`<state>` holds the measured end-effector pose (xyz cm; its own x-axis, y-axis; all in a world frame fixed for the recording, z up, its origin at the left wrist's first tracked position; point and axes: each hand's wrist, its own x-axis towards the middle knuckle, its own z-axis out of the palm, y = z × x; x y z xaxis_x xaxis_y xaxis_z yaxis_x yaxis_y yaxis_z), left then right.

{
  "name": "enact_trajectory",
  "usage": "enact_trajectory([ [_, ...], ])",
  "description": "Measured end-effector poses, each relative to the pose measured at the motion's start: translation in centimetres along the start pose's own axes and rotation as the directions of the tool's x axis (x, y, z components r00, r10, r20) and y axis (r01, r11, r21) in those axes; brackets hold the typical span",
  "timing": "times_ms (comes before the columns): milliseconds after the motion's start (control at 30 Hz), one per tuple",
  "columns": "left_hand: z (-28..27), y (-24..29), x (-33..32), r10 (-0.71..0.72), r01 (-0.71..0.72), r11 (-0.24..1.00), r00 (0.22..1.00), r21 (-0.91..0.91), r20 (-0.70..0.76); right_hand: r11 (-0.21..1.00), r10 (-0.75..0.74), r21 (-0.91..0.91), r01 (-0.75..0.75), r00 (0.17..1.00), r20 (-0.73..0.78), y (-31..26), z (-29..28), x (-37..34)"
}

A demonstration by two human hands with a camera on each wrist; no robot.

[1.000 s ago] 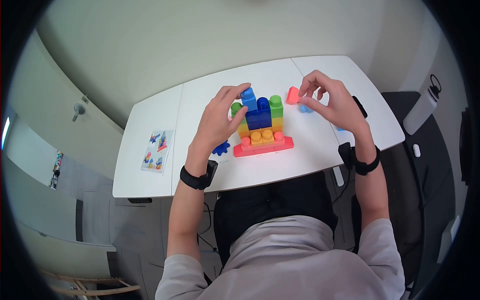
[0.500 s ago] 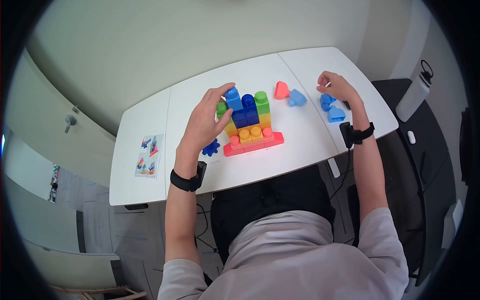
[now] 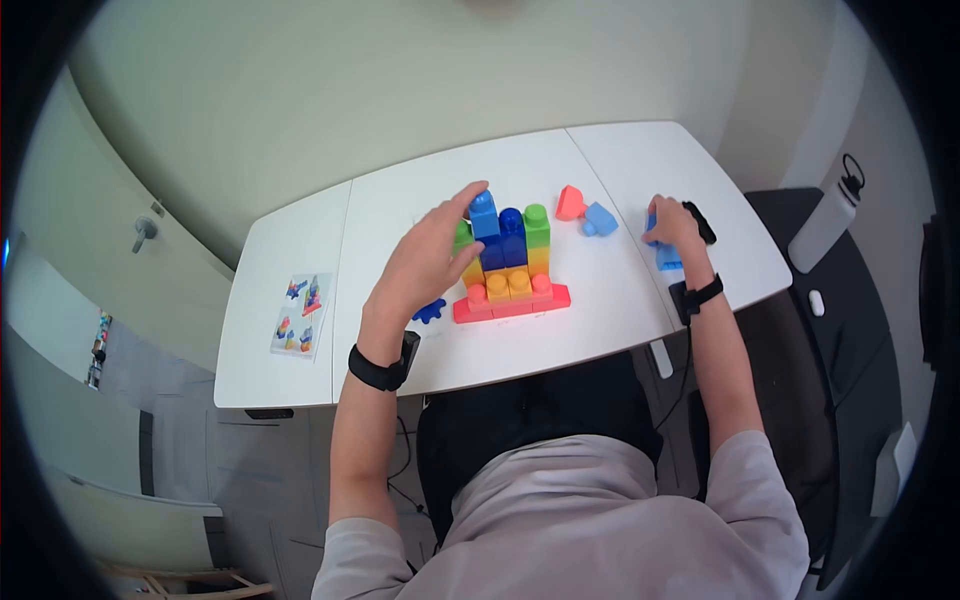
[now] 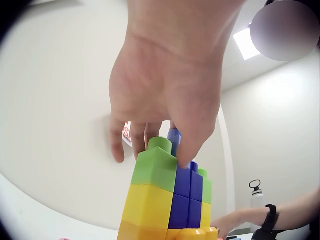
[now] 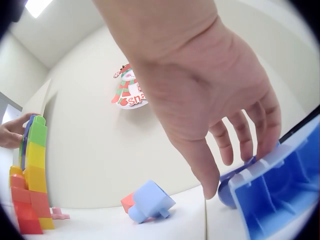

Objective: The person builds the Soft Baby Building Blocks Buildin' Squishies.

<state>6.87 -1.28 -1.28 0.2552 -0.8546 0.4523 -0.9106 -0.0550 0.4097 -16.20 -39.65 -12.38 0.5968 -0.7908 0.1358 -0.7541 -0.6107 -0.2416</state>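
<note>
A tower of toy building blocks (image 3: 512, 240) stands on a long coral-red base (image 3: 510, 305), with yellow, green and dark blue blocks above. My left hand (image 3: 422, 260) holds the light blue block (image 3: 484, 217) at its top left, fingers behind and thumb in front. At the table's right side my right hand (image 3: 676, 228) reaches down over loose blue pieces. In the right wrist view its thumb and spread fingers straddle a blue block (image 5: 227, 194), partly hidden behind a hollow light blue block (image 5: 280, 185) lying with its underside showing.
A coral block (image 3: 570, 203) and a light blue block (image 3: 600, 219) lie right of the tower. A dark blue gear-shaped piece (image 3: 430, 312) is beside the left forearm. A picture card (image 3: 300, 315) lies at left. A white bottle (image 3: 828, 220) stands beyond the table's right edge.
My right hand has moved right from near the coral block, then lowered over the blue pieces. The left hand stays at the tower's top block.
</note>
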Motion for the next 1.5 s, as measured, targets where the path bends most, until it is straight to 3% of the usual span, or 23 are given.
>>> enact_trajectory([
  [133,-0.2,-0.2,0.1,-0.032,0.032,0.999,0.998,-0.003,0.061,1.0,0.011,0.005,-0.011,1.0,0.029,0.0,0.5,0.6],
  [233,-0.1,-0.2,0.3,-0.046,0.047,0.999,0.996,-0.002,0.081,0.997,-0.028,0.076,0.031,0.999,-0.045,0.1,0.2,1.1],
  [300,-0.1,-0.2,0.3,-0.059,0.06,0.998,0.994,-0.012,0.087,0.97,-0.134,0.191,0.15,0.987,-0.091,-1.2,-1.6,0.5],
  [467,0.0,-0.1,0.2,-0.07,0.068,0.997,0.995,0.033,0.073,0.883,-0.122,0.436,0.174,0.982,-0.146,-5.8,-5.0,-2.0],
  [533,0.0,-0.1,0.1,-0.072,0.071,0.997,0.995,0.028,0.063,0.806,-0.181,0.514,0.292,0.95,-0.256,-7.0,-5.5,-2.4],
  [1067,0.1,-0.4,0.2,-0.015,0.008,0.996,0.998,0.094,0.067,0.684,-0.299,0.594,0.424,0.905,-0.302,-10.8,-8.8,-5.4],
  [1133,0.1,-0.3,0.2,-0.002,-0.004,0.995,0.998,0.096,0.069,0.586,-0.321,0.679,0.443,0.896,-0.308,-11.3,-9.0,-5.8],
  [1167,0.1,-0.1,0.3,-0.069,0.059,0.994,0.992,0.092,0.106,0.586,-0.321,0.678,0.443,0.896,-0.308,-11.6,-9.0,-6.0],
  [1233,0.1,-0.2,0.4,-0.138,0.126,0.988,0.98,0.088,0.144,0.425,-0.348,0.816,0.391,0.903,-0.252,-12.4,-9.0,-6.4],
  [1367,0.8,-1.1,0.3,-0.109,0.105,0.994,0.986,0.037,0.126,0.339,-0.423,0.788,0.515,0.831,-0.361,-14.5,-8.4,-7.5],
  [1500,0.7,-1.5,0.3,-0.052,0.055,0.998,0.991,-0.023,0.125,0.428,-0.502,0.606,0.671,0.734,-0.457,-17.1,-9.6,-9.1],
])
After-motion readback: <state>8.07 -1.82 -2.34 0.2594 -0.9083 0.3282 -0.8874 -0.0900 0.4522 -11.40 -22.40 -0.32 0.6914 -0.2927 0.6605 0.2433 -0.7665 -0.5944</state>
